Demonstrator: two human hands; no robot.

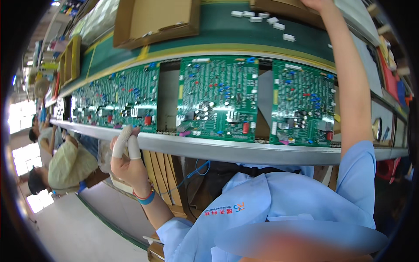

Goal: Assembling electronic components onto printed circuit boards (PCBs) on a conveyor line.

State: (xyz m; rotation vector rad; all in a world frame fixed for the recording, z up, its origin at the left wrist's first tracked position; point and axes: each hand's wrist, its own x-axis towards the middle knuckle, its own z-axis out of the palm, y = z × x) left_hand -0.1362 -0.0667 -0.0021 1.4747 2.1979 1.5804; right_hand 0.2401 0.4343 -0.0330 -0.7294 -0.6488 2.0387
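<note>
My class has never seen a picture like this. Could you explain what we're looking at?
There is no robot, just a person's two hands. A camera worn on the head looks down through a wide lens, so straight edges bend. Green circuit boards sit in a row along a metal rail. On the green surface beyond lie small white blocks and an open cardboard box. The left hand, wearing white finger covers, is by the rail; the right hand, partly cut off, is at another box. Whether either holds anything is unclear.

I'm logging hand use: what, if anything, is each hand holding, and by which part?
Nothing shows in the left hand, though it may hide something small. The right hand is partly out of frame; its hold cannot be told.
</note>
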